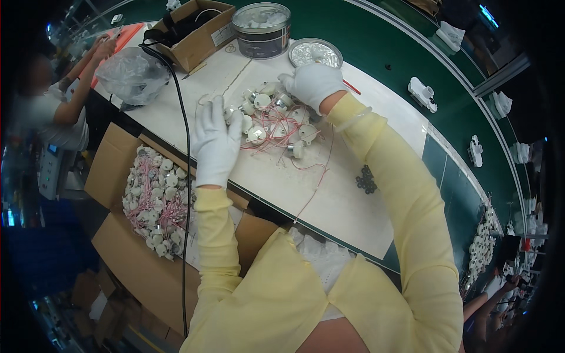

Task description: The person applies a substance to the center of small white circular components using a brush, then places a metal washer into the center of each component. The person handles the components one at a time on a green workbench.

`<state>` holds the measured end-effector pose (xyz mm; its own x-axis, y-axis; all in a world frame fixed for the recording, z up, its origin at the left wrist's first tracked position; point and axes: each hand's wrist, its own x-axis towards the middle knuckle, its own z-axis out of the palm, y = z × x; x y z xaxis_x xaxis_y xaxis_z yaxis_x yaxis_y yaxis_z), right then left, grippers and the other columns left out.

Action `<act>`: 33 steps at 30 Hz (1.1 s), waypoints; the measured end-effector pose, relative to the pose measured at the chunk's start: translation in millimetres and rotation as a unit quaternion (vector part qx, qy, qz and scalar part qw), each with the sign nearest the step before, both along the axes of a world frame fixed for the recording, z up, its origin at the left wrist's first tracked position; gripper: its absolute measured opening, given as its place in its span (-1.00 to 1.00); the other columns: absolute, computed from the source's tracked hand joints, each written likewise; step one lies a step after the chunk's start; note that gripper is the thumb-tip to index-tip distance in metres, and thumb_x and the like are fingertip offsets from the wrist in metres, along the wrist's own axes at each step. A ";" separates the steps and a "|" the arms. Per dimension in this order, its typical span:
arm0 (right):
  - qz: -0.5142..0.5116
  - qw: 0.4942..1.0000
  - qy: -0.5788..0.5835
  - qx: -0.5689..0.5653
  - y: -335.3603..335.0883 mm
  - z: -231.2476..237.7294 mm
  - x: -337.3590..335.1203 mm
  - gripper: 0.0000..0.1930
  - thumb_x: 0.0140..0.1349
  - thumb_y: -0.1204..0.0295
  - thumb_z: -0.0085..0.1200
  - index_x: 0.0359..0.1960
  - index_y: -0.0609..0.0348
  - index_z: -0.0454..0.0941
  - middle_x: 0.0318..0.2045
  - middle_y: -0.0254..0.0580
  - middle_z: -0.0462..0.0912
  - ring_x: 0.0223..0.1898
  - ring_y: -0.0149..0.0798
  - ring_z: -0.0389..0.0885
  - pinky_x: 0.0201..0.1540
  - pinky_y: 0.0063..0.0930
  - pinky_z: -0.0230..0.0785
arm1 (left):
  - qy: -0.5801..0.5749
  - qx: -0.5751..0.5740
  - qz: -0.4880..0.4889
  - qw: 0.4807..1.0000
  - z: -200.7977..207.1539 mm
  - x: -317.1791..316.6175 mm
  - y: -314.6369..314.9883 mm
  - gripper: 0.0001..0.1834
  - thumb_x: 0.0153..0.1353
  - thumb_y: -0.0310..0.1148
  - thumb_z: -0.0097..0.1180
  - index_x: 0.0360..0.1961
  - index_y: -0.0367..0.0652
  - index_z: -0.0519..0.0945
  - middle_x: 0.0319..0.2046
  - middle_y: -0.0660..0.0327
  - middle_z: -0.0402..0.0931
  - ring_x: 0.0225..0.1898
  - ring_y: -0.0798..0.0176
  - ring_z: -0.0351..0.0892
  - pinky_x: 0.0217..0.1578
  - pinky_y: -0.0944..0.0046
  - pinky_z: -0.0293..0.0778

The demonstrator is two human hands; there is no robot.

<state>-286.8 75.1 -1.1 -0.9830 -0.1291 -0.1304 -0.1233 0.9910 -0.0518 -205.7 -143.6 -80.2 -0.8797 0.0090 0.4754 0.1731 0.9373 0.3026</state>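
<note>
white-gloved left hand (216,141) outstretched, empty — beside heaped round white plastic pink-wired parts (257,135), white-gloved right hand (315,83) curled — grip unclear

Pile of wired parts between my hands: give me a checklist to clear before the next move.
1. Gloves on left hand and right hand: ok, both white-gloved.
2. Pile on the table: ok, between the hands.
3. Red wires untangled: not ok, they cross and overlap; one trails to the table's edge.
4. Black rings apart from the pile: ok.
5. Black cable out of the way: not ok, in view it crosses the carton.
6. Right hand free of parts: cannot tell.
</note>
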 end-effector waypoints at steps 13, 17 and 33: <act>-0.074 0.931 -0.159 -0.320 37.4 -12.2 27.7 -0.49 0.23 -0.01 0.20 -0.20 0.32 0.63 -0.40 -0.10 0.70 -0.40 -0.33 0.63 -0.30 -0.42 0.46 | 0.137 -0.016 -0.119 0.983 24.2 -45.5 23.0 -0.43 0.28 0.02 0.09 0.21 -0.05 0.48 0.14 -0.03 0.46 0.12 -0.09 0.46 0.16 -0.07 0.30; -0.119 0.829 -0.169 -0.519 49.8 -25.9 26.0 -0.71 0.26 0.13 0.17 -0.32 0.11 0.60 -0.52 -0.49 0.54 -0.54 -0.53 0.41 -0.46 -0.66 0.25 | 0.092 0.027 -0.240 0.966 84.8 20.8 68.9 -0.59 0.15 -0.21 0.23 0.03 -0.07 0.56 -0.07 0.11 0.52 0.00 0.03 0.50 0.09 0.02 0.35; 0.222 0.448 -0.174 -0.848 165.9 88.6 194.1 -0.28 0.47 -0.15 -0.41 0.29 0.28 0.33 -0.77 -0.57 0.38 -0.81 -0.58 0.15 -0.64 -0.60 -0.02 | 0.101 -0.003 -0.349 0.931 54.9 39.0 103.2 -0.79 0.08 -0.34 0.28 -0.23 -0.07 0.63 -0.38 0.21 0.56 -0.19 0.04 0.56 -0.04 0.05 0.41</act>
